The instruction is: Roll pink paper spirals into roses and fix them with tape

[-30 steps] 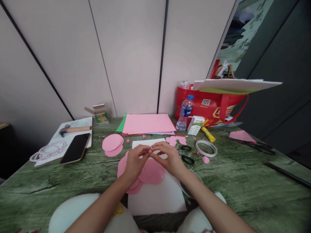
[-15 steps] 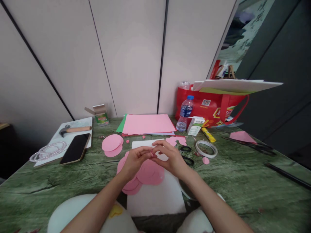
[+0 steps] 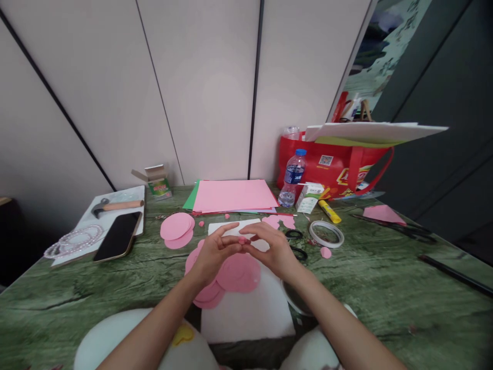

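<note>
A small pink paper roll (image 3: 242,240) sits pinched between the fingertips of my left hand (image 3: 216,253) and my right hand (image 3: 271,251). Both hands are closed on it, above a white sheet (image 3: 246,318). Overlapping pink paper circles (image 3: 239,272) lie on that sheet below my wrists. Further left is another small stack of pink circles (image 3: 177,226). Two tiny pink rolled pieces, one of them a pink bud (image 3: 201,224), rest behind my hands. Black-handled scissors (image 3: 297,253) lie just right of my right hand, their blades hidden.
At the left are a phone (image 3: 118,236), a hammer (image 3: 117,206) and a bead string (image 3: 75,241). Coloured paper sheets (image 3: 234,195) lie at the back. A water bottle (image 3: 292,180), a red bag (image 3: 327,169), a glue stick (image 3: 329,211) and a tape roll (image 3: 326,235) are at the right.
The pink roll has turned in my fingertips and its rounded end now shows. My right fingers have lowered a little, and the view has shifted slightly.
</note>
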Available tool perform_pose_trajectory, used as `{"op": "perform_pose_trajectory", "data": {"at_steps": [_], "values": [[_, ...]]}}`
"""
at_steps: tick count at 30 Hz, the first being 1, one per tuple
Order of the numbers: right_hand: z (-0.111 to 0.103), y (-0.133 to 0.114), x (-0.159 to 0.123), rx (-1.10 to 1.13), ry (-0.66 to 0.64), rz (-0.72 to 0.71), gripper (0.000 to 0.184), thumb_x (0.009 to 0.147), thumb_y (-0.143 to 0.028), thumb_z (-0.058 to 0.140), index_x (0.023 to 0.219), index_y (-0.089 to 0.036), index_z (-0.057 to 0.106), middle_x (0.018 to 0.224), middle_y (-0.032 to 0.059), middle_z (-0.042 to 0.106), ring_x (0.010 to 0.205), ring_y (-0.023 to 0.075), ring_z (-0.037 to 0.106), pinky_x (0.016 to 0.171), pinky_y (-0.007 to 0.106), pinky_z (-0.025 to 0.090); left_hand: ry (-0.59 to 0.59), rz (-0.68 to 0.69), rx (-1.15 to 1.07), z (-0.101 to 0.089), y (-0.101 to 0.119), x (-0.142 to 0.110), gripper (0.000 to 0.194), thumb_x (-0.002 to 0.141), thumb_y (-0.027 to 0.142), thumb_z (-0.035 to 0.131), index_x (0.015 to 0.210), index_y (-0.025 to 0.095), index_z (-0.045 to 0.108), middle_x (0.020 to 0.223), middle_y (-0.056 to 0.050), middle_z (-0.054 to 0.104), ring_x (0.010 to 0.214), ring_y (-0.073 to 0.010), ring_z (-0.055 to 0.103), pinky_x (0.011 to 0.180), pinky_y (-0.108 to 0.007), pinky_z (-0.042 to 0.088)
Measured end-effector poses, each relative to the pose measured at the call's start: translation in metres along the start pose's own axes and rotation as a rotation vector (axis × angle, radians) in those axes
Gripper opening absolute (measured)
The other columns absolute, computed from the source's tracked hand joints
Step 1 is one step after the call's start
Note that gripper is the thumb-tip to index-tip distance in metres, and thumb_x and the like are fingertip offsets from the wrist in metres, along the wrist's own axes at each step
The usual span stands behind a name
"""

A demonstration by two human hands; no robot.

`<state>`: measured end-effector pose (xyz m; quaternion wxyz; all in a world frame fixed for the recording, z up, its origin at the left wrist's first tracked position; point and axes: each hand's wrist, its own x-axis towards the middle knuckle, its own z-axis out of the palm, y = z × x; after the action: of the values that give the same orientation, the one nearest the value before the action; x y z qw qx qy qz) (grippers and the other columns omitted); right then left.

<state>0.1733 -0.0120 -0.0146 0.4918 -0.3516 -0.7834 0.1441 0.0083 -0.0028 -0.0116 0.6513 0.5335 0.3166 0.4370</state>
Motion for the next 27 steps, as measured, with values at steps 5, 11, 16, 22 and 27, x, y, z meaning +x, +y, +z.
{"op": "perform_pose_trajectory", "data": {"at_steps": [5, 11, 16, 22, 27], "values": [[0.005, 0.005, -0.001, 0.092, 0.001, 0.044, 0.02, 0.075, -0.023, 0.056, 0.095, -0.022, 0.058, 0.087, 0.0039, 0.06, 0.079, 0.0142, 0.057, 0.065, 0.029, 0.053, -0.016, -0.028, -0.034, -0.002, -0.002, 0.001, 0.057, 0.067, 0.02, 0.067, 0.119, 0.016, 0.043, 0.092, -0.011, 0.066, 0.085, -0.0204, 0.061, 0.082, -0.038, 0.042], [0.011, 0.045, 0.015, 0.021, 0.055, 0.172, 0.014, 0.075, -0.022, 0.054, 0.088, -0.019, 0.061, 0.084, 0.0041, 0.058, 0.071, 0.0126, 0.057, 0.058, 0.025, 0.051, 0.085, -0.079, 0.128, -0.005, -0.008, 0.001, 0.043, 0.065, 0.012, 0.062, 0.106, 0.012, 0.049, 0.085, -0.01, 0.065, 0.07, -0.0176, 0.063, 0.069, -0.033, 0.046], [0.028, 0.083, 0.048, -0.338, -0.087, 0.279, 0.01, 0.072, -0.018, 0.058, 0.082, -0.019, 0.058, 0.081, 0.0014, 0.057, 0.067, 0.0107, 0.056, 0.06, 0.023, 0.043, 0.133, -0.014, 0.322, -0.007, -0.014, 0.005, 0.031, 0.066, 0.01, 0.05, 0.097, 0.013, 0.053, 0.077, -0.005, 0.062, 0.059, -0.0133, 0.06, 0.054, -0.025, 0.045], [0.058, 0.109, 0.068, -0.501, -0.152, 0.368, 0.005, 0.073, -0.024, 0.059, 0.076, -0.02, 0.06, 0.081, 0.0018, 0.057, 0.066, 0.0124, 0.053, 0.057, 0.023, 0.035, 0.217, 0.069, 0.504, -0.013, -0.021, 0.009, 0.034, 0.064, 0.008, 0.044, 0.094, 0.017, 0.056, 0.075, -0.002, 0.06, 0.057, -0.0115, 0.057, 0.055, -0.024, 0.043], [0.064, 0.121, 0.068, -0.501, -0.194, 0.381, 0.014, 0.074, -0.035, 0.059, 0.074, -0.021, 0.063, 0.081, 0.0016, 0.056, 0.067, 0.0122, 0.053, 0.057, 0.023, 0.034, 0.235, 0.109, 0.574, -0.017, -0.021, 0.01, 0.033, 0.068, 0.01, 0.043, 0.096, 0.019, 0.057, 0.077, -0.003, 0.061, 0.06, -0.0124, 0.057, 0.056, -0.024, 0.042]]}}
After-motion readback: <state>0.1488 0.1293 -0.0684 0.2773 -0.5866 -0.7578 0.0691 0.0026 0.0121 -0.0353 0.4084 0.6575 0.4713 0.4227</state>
